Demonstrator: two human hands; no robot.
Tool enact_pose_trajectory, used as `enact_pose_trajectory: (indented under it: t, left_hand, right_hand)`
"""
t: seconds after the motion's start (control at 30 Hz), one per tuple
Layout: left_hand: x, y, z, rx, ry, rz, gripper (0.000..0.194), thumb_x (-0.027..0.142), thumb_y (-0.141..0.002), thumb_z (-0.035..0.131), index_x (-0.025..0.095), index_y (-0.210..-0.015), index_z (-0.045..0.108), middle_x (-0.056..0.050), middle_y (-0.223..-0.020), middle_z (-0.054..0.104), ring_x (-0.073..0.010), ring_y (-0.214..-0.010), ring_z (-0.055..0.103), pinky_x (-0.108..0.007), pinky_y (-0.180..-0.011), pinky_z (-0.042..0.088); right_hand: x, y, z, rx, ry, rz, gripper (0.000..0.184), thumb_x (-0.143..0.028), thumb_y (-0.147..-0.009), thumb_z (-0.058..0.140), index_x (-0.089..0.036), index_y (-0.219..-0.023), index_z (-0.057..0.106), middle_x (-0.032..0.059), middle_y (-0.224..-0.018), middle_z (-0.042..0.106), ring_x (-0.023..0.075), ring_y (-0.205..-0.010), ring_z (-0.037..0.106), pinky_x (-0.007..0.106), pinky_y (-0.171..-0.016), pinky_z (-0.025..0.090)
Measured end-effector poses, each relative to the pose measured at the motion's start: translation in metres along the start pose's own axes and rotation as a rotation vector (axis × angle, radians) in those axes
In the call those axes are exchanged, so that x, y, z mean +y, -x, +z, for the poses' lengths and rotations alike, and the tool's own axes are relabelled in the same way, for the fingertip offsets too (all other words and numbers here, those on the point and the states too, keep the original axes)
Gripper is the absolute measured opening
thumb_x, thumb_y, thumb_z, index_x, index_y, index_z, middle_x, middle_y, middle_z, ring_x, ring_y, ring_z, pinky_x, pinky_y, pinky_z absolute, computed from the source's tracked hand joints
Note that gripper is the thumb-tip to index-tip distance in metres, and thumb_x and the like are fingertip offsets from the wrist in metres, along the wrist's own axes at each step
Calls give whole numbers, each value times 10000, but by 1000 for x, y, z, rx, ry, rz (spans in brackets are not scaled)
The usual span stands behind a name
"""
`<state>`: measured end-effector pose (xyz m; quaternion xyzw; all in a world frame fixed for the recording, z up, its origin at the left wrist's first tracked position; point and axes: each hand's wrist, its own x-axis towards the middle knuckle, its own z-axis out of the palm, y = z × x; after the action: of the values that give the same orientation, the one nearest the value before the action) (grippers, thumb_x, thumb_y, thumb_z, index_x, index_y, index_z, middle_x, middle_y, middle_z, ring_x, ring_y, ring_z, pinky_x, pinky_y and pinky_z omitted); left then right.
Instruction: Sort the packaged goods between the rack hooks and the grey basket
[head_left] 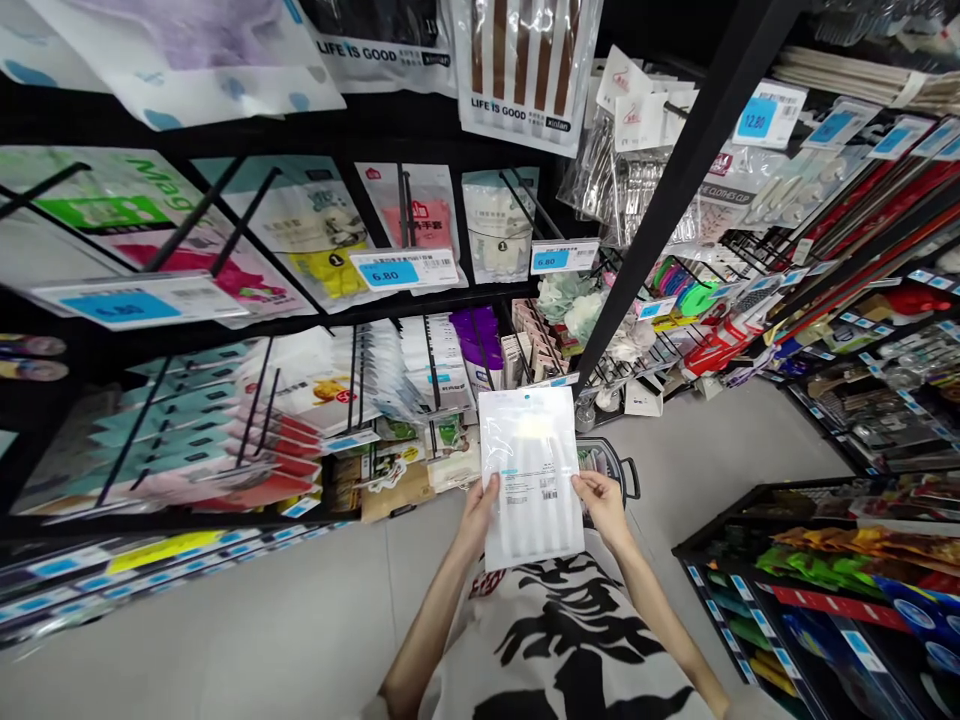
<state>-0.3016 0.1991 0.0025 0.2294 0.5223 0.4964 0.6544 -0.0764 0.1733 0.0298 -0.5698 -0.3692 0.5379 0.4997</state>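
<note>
A flat white plastic package (531, 510) with a hang hole, small print and a barcode faces me in front of my chest. My left hand (480, 505) pinches its left edge, thumb on the front. On the opposite edge my right hand (602, 503) grips it the same way, its fingers partly behind the package. Faint pale stripes run down the lower half; what is inside cannot be made out. Partly hidden behind the package and my right hand is a basket (628, 470) with a dark handle, down near the floor.
On the left, a black shelf rack holds bagged gloves (330, 240) on metal hooks with price tags (394, 273). A black post (660, 170) rises right of the package. Another stocked shelf (750, 590) stands at the lower right. Grey tiled floor (300, 620) lies between.
</note>
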Motion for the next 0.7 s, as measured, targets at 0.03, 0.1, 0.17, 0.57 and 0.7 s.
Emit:
enact_pose_trajectory:
  t: [0.03,0.1,0.17,0.57,0.7]
  left_hand:
    - [-2,-1,0,0,-15,11,643,701,-639,831,143,-953,775,-105,-910,792,-275,-880,731,-354,-786,564]
    - [-8,-2,-1,-4,-34,29,640,709,-651,820,143,-947,776,-106,-925,789,-276,-924,722,-353,-818,554]
    - [-14,-3,-1,-4,-33,29,616,701,-680,808,147,-949,775,-101,-930,789,-270,-941,720,-347,-832,547]
    - [-12,0,-1,-13,-10,-11,645,697,-716,790,144,-1046,770,-116,-986,797,-281,-923,741,-386,-874,559]
    - [-12,1,0,1,-4,-9,650,689,-697,809,136,-1038,770,-119,-988,800,-289,-934,743,-390,-873,567]
  right_hand:
    - [1,3,1,24,-16,-11,382,-545,-811,794,-182,-930,796,67,-834,786,242,-769,715,367,-773,581]
    - [2,7,5,78,-38,-13,379,-545,-808,797,-183,-922,794,73,-853,790,239,-770,715,363,-765,574]
    - [1,9,9,121,-52,-4,391,-555,-805,795,-182,-921,791,78,-851,789,243,-777,715,358,-752,567]
    - [-3,9,9,122,-73,-4,390,-540,-806,795,-170,-929,789,79,-859,785,242,-808,705,350,-770,547]
    - [-2,9,7,115,-63,-2,392,-541,-809,790,-169,-932,791,80,-858,784,242,-811,707,346,-765,550]
